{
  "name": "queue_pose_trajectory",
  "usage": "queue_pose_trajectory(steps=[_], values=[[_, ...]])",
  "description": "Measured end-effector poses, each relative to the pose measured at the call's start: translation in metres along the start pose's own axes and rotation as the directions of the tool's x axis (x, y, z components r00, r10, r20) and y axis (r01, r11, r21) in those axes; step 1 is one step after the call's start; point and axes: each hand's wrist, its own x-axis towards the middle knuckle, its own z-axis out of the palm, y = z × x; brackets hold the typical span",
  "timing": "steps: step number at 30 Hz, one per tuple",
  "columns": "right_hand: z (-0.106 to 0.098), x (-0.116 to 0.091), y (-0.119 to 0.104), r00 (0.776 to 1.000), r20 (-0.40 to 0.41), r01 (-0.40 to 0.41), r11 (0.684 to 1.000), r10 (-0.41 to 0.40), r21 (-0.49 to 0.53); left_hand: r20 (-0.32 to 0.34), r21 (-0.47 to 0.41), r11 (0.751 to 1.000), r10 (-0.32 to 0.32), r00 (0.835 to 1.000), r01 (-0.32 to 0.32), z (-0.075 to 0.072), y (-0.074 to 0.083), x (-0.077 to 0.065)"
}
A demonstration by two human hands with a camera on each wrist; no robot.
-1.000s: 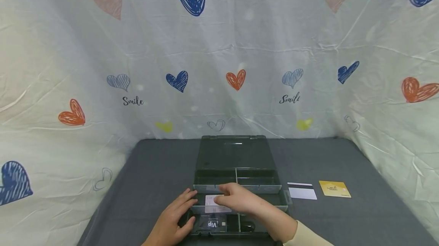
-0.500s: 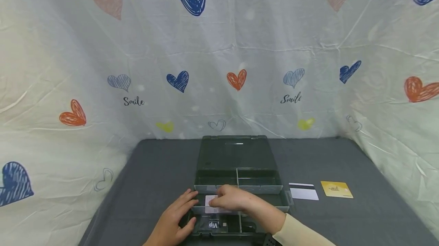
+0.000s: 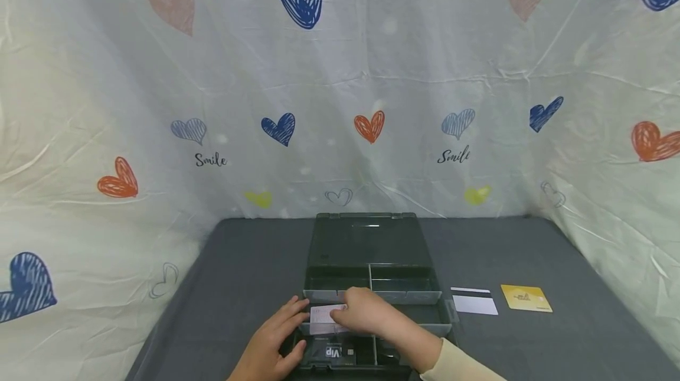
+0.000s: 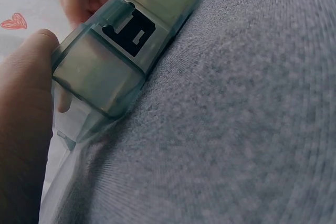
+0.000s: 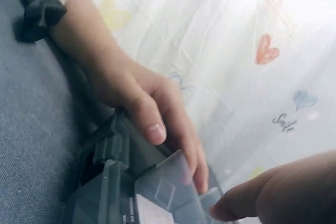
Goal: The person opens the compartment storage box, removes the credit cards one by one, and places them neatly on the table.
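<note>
A dark translucent compartment box (image 3: 427, 329) stands with its lid (image 3: 372, 242) raised at the back. My left hand (image 3: 273, 336) rests along the box's left side, fingers stretched forward and thumb near the front corner. Above the compartments, my right hand (image 3: 366, 313) holds a pale pinkish card (image 3: 321, 320) at its right edge, thumb on top; its other fingers are mostly hidden. That card overlaps the divider between the middle and front rows. A black card marked "Vip" (image 3: 332, 352) lies in the front left compartment. The right wrist view shows my left thumb (image 5: 152, 129) at the box edge.
Right of the box, a white card with a dark stripe (image 3: 474, 304) and a yellow card (image 3: 526, 298) lie on the grey tabletop (image 3: 255, 257). A dark object (image 3: 389, 356), partly hidden, is in the front right compartment. A heart-patterned curtain (image 3: 340, 74) hangs behind.
The pale card has slid slightly left, and my right thumb now sits near its right edge. My left hand keeps its place on the box. The view has shifted slightly.
</note>
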Motion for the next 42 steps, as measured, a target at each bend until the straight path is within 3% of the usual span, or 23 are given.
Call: queue_pose_trajectory(steps=[5, 18, 31, 42], values=[[0.006, -0.001, -0.002, 0.997, -0.067, 0.016, 0.996, -0.022, -0.085, 0.006, 0.005, 1.000, -0.001, 1.000, 0.001, 0.000, 0.000, 0.000], [0.012, -0.002, 0.000, 0.995, -0.091, 0.050, 0.998, -0.052, -0.023, 0.010, 0.002, 1.000, -0.003, 1.000, 0.003, 0.000, -0.001, -0.001], [-0.011, -0.009, -0.002, 0.995, -0.058, 0.088, 0.982, -0.079, 0.169, 0.001, -0.013, 1.000, 0.007, 1.000, -0.006, 0.000, -0.001, 0.000], [0.008, 0.006, 0.000, 0.992, -0.113, 0.090, 0.932, -0.053, 0.351, 0.013, -0.012, 1.000, -0.003, 1.000, 0.003, 0.000, 0.000, 0.001]])
